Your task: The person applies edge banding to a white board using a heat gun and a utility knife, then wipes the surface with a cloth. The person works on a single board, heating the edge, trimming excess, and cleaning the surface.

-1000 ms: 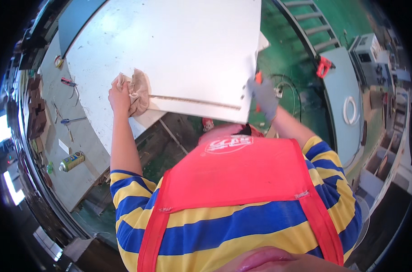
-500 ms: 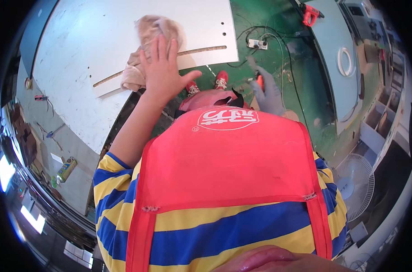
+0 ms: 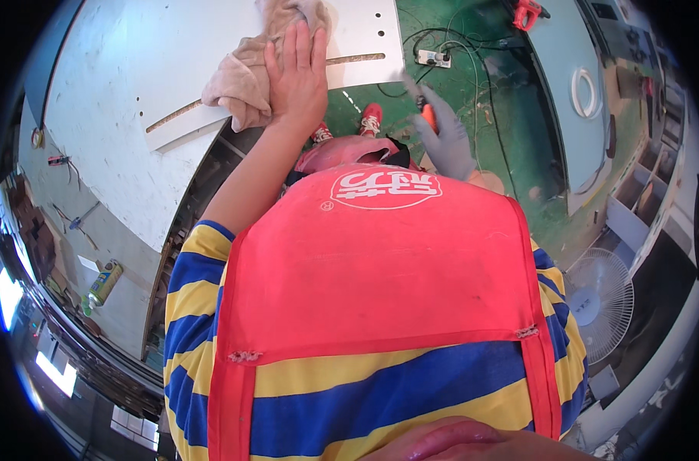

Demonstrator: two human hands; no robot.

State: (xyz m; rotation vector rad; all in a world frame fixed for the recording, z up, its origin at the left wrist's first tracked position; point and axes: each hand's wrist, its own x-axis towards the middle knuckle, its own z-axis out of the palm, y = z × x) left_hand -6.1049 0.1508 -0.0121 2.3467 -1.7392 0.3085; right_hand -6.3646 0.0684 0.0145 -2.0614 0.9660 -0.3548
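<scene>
Two hands busy: left hand [image 3: 295, 77] spread flat, pressing beige cloth [image 3: 245, 77] onto white panel [image 3: 119, 115]; we'd keep pressure even. Gloved right hand [image 3: 441, 138], beside the panel's edge, pinches an orange tool [image 3: 428, 119].

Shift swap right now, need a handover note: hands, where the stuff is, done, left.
Left hand: bare, flat on the beige cloth, pressing it onto the white panel.
Right hand: grey glove, off the panel, over the green floor, holding an orange-handled tool; kind unclear.
Panel lies near its front edge by the slot.
Done: cannot tell how much is wiped.
Left: probably the remaining surface; check it.
</scene>
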